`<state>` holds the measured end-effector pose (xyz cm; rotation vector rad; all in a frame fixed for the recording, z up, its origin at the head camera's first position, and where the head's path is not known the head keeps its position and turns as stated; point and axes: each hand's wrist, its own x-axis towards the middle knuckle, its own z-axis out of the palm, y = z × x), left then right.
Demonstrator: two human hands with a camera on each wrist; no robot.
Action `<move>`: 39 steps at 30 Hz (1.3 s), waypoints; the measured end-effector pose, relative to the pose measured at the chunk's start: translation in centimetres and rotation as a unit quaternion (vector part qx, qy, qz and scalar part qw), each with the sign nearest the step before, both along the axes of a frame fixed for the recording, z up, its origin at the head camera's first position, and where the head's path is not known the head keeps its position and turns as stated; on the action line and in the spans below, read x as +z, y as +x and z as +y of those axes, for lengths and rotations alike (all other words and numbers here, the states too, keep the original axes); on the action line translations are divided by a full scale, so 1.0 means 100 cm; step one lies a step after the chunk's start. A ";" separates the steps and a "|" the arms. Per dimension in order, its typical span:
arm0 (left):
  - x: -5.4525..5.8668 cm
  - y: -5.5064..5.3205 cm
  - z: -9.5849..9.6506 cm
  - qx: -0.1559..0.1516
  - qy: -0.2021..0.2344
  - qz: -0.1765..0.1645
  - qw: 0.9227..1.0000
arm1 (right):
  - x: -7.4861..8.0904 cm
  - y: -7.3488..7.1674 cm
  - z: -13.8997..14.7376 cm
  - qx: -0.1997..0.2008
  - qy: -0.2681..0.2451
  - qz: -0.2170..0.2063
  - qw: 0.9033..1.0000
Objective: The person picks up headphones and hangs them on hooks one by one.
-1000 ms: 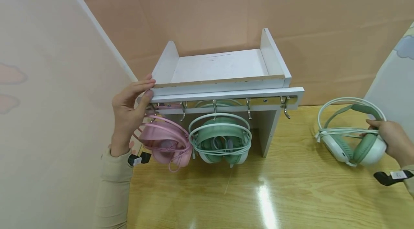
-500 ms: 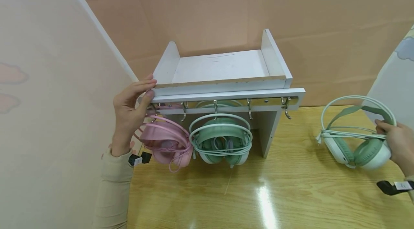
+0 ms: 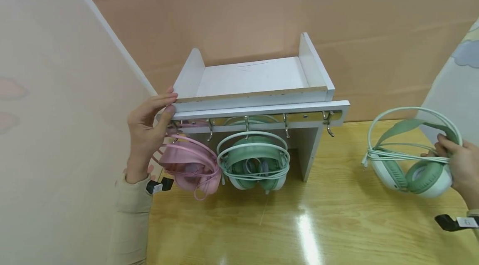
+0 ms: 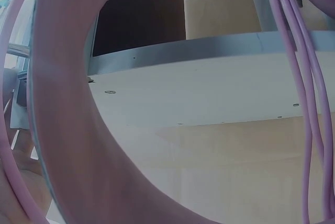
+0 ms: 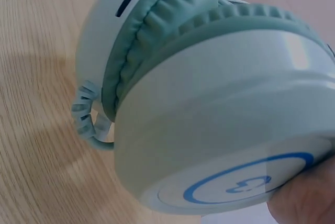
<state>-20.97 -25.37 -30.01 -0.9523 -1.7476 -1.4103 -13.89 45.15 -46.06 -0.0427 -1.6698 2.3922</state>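
My left hand [image 3: 147, 123] grips the left end of the white shelf [image 3: 254, 102], fingers over its upper edge and thumb at the front rail. Just below that hand, pink headphones [image 3: 194, 165] hang at the leftmost metal hook; up close, their band [image 4: 68, 103] fills much of the left wrist view. Green headphones [image 3: 256, 157] hang at a middle hook, cord wound across them. Off to the right, my right hand [image 3: 462, 161] holds a second pair of green-and-white headphones [image 3: 430, 182] by one side of the headband. Their ear cups [image 5: 209, 109] loom large in the right wrist view.
Several metal hooks line the rail, including a bare one [image 3: 328, 125] at the right end. The shelf stands on a wooden table [image 3: 337, 215] against a brown backdrop [image 3: 374, 48]. A pale wall [image 3: 67, 111] rises close on the left.
My right hand has shifted slightly right with the green-and-white headphones, and their headband has risen a little in view. My left hand keeps its place on the shelf.
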 end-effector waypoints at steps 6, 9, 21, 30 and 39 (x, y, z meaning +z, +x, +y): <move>0.001 0.002 0.000 0.004 0.002 -0.004 1.000 | 0.005 0.003 -0.010 0.011 -0.034 0.023 0.999; 0.001 0.003 0.001 0.005 0.001 -0.009 1.000 | 0.006 0.005 -0.011 0.009 -0.039 0.045 0.998; 0.000 0.002 0.001 0.000 -0.001 -0.002 1.000 | 0.001 0.011 -0.009 0.116 -0.171 0.137 0.969; 0.001 0.003 0.001 0.001 -0.001 -0.001 1.000 | 0.003 0.012 -0.014 0.194 -0.172 0.211 0.943; 0.001 0.005 0.002 0.000 0.003 -0.006 1.000 | 0.024 0.019 -0.037 0.234 -0.192 0.261 0.916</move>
